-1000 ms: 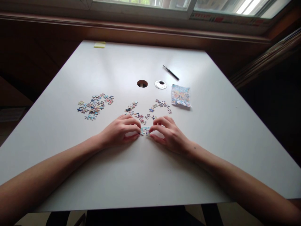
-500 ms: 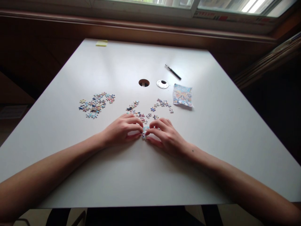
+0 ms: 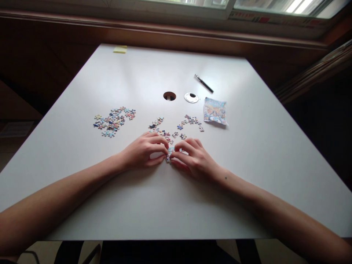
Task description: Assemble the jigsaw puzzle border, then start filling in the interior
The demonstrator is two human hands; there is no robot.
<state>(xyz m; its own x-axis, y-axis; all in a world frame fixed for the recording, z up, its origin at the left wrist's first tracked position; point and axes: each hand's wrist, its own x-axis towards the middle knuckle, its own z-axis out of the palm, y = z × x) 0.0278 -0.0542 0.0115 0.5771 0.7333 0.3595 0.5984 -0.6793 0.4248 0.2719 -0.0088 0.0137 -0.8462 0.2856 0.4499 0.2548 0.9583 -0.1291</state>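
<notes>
Between my two hands lie a few joined jigsaw puzzle pieces (image 3: 168, 158), pale blue at the top and partly covered by fingers. My left hand (image 3: 147, 149) is closed on their left edge, thumb and fingertips pinching. From the right, my right hand (image 3: 194, 157) grips the same pieces with curled fingers. Just beyond the fingertips, loose puzzle pieces (image 3: 165, 134) lie in a curved group. Another arc of pieces (image 3: 192, 120) sits past my right hand, and a denser pile of pieces (image 3: 111, 123) is farther left.
A small printed packet (image 3: 215, 111) with a colourful picture lies right of the pieces. Behind it is a black pen (image 3: 204, 83). A round cable hole (image 3: 169, 96) and its silver cover (image 3: 191, 97) are mid-table. A yellow sticky note (image 3: 120, 49) is at the far left edge.
Both hands stay at the pieces with barely any finger movement. The whole view has shifted slightly, so things on the table appear a little higher and to the right.
</notes>
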